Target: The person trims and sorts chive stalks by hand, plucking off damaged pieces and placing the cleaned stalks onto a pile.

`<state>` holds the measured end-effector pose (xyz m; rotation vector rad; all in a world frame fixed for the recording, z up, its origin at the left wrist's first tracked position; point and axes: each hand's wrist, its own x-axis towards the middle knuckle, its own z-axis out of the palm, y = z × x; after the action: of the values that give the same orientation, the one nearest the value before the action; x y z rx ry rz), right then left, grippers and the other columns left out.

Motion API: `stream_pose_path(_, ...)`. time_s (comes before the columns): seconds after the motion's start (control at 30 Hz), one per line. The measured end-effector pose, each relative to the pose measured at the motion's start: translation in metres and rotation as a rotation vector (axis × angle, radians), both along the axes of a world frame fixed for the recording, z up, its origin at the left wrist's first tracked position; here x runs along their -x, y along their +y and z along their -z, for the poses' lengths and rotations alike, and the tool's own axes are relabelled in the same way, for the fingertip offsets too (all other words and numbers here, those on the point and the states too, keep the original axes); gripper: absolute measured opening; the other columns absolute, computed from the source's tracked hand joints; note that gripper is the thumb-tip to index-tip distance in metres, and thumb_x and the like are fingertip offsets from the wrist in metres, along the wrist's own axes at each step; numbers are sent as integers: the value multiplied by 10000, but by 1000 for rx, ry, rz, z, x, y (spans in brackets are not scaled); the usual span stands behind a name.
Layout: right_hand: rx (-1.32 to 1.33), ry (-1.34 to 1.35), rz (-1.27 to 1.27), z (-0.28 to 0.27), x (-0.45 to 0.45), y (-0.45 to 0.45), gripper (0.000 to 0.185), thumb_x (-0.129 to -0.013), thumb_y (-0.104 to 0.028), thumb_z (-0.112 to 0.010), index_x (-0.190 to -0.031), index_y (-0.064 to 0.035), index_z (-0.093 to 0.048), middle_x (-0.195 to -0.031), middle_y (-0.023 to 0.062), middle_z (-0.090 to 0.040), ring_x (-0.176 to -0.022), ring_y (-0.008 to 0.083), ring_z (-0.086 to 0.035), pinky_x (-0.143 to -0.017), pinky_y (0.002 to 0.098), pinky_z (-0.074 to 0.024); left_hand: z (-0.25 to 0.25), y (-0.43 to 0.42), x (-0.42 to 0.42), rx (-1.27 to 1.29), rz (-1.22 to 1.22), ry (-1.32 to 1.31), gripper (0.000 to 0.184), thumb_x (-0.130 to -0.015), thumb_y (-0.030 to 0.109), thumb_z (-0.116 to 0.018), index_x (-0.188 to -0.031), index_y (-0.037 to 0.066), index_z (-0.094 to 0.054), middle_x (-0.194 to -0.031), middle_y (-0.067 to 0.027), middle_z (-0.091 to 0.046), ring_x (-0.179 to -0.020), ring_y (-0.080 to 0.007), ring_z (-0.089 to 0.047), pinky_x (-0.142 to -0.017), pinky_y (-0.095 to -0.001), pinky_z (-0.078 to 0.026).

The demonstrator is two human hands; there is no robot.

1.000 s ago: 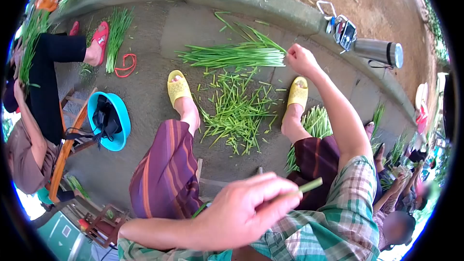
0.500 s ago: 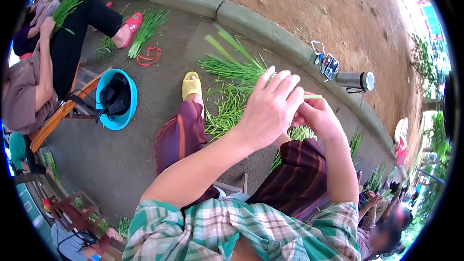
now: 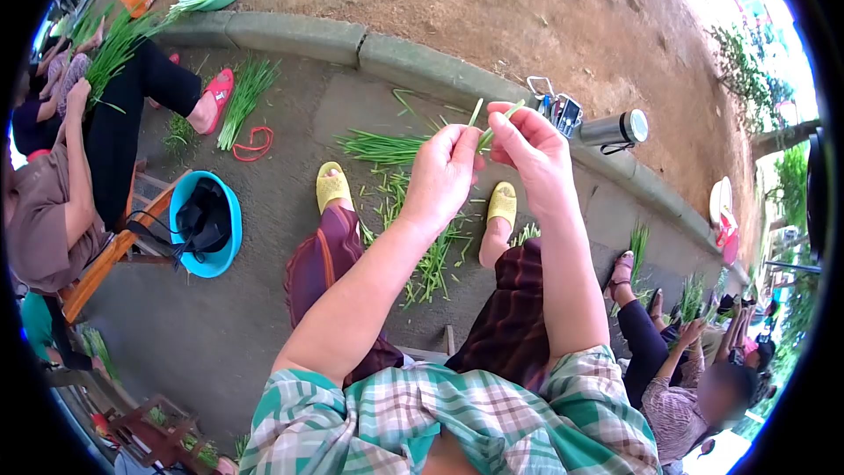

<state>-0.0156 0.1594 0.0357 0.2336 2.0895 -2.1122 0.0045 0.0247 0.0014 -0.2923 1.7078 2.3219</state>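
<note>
Side by side in front of me, both hands are closed in pinches. My left hand grips a thin green stalk, its pale end poking up past the thumb. My right hand has a second green stalk piece between thumb and fingers, close to the left fingertips. Whether the two pieces join is hidden by the fingers. Below the hands, long green stalks lie bundled on the concrete. Short cut stalk pieces are scattered between my feet in yellow slippers.
A concrete curb crosses ahead, with a steel flask and a metal-framed device by it. To the left are a blue basin holding a black bag, a red cord and a seated person. Other people sit at right.
My hands have gone from overlapping to side by side, with stalk ends now pointing up. The blurred stalks beyond my hands are no longer in motion. The whole view has shifted.
</note>
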Motion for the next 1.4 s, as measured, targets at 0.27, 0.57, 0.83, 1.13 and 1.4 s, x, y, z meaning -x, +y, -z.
stream_pose_path(0.27,-85,36,7,11,10,6,274,-923,-209,-674,-1129,-31,-699,-814,-21,-656,-704,41,-563,-644,205,-484,-4,-1,5,55,104,4,218,-990,218,-562,-1010,18,-648,-818,-24,-644,-684,-77,-576,-632,-218,-479)
stream_pose_path(0.57,-163,120,107,14,-1,25,281,-908,-245,-680,-1102,-46,-721,-796,-4,-678,-671,38,-543,-611,206,-463,-6,4,6,-8,242,-48,260,-994,205,-544,-1070,-28,-632,-941,-113,-700,-810,-168,-679,-786,-302,-552)
stream_pose_path(0.83,-195,117,26,16,0,32,335,-909,-293,-677,-1023,21,-704,-682,20,-626,-577,52,-572,-491,231,-466,-5,6,12,27,455,-44,250,-974,184,-578,-1083,-35,-630,-971,-125,-698,-875,-196,-692,-812,-312,-562)
stream_pose_path(1.13,157,-6,59,16,0,38,409,-1002,-384,-516,-1154,-35,-665,-972,45,-674,-905,113,-643,-872,272,-533,-2,-18,32,-392,178,-161,255,-1001,157,-507,-1149,-41,-570,-1131,-201,-644,-1047,-311,-649,-969,-457,-531)
stream_pose_path(1.4,151,-80,-117,18,-6,37,422,-1010,-357,-500,-1184,5,-629,-1070,108,-678,-997,165,-653,-913,293,-523,-6,-48,52,-559,-134,-169,252,-1016,136,-464,-1172,-54,-517,-1228,-210,-599,-1173,-323,-580,-1052,-472,-467)
